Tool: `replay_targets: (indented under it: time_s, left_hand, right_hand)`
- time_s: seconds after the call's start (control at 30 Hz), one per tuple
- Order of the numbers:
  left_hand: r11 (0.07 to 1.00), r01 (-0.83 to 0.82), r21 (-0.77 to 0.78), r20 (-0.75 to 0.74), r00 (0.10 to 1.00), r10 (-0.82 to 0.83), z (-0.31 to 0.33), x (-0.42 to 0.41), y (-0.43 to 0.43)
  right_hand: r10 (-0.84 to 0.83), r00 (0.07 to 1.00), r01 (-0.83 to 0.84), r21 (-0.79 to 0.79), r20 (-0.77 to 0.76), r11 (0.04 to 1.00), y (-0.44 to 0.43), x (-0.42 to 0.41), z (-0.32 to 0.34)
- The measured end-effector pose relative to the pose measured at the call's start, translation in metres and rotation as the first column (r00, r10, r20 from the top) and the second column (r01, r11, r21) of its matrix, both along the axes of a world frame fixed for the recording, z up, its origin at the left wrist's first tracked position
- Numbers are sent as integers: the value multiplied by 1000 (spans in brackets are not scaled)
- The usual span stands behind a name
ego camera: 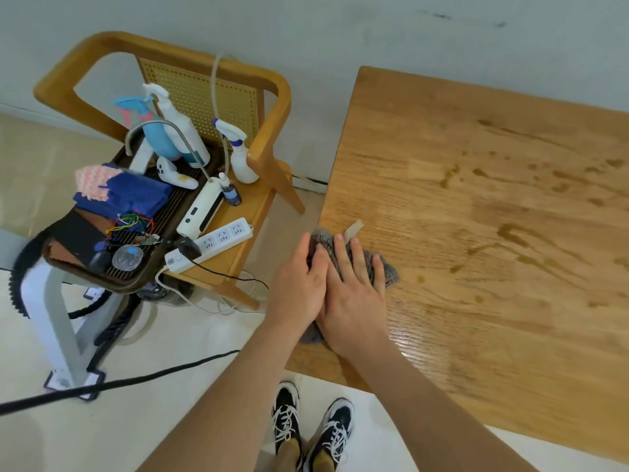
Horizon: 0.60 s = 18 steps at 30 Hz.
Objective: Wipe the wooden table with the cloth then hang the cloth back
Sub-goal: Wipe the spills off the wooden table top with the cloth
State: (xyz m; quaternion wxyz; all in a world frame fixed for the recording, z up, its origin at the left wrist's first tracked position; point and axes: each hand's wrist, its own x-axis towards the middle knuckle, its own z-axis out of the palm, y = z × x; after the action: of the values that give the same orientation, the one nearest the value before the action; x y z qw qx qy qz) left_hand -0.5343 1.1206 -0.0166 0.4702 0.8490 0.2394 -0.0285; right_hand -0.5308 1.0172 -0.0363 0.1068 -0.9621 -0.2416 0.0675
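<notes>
Head camera: left hand (301, 284) and right hand (354, 296) lie flat, side by side and touching, straight fingers pressing a crumpled grey cloth (323, 238) onto the light-brown wooden worktop (476, 137) at its near-left edge; wet streaks (510, 233) lie right of them.

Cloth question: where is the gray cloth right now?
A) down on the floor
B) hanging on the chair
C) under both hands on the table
C: the left hand and right hand press flat on the cloth at the edge of the wooden table.
</notes>
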Motion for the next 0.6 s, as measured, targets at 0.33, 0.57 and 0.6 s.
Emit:
replay_targets:
  time_s: [0.33,0.57,0.6]
  left_hand:
    - [965,24,260,-53,999,-11,-15,-20,-26]
    - [931,-19,364,-30,999,32,-18,-22,-29]
    - [928,-25,371,-27,999,37,-18,-21,-30]
  right_hand:
    - [-226,974,225,40,33,974,-106,-50,4]
    - [-224,975,224,-21,11,974,-51,-37,-1]
    - [-154,988,155,-32,26,987,-51,-32,-2]
